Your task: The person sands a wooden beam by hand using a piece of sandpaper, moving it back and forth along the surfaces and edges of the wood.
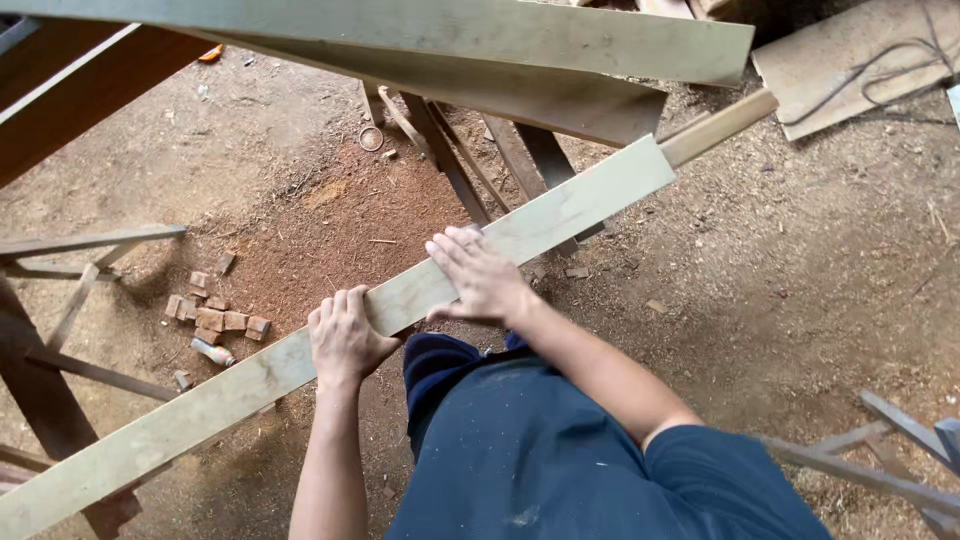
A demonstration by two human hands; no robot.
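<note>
You stood on a dirt floor [800, 290] strewn with sawdust, in a woodworking yard. At the far left a dark wooden frame [60, 360] leaned in, and just beyond it a small pile of wood offcuts [215, 315] lay on the ground. A long pale plank [400, 300] ran diagonally from lower left to upper right, its far end near more planks [520, 60] stacked above. Your left hand [345, 340] curled around the plank's near edge, gripping it. Your right hand [480, 275] lay flat on its top face, fingers spread, pressing rather than grasping. The plank looked clean and uncut, so as far as could be judged, any work on it remained ahead. At upper right a board [850, 60] with a cable lay on the ground.
</note>
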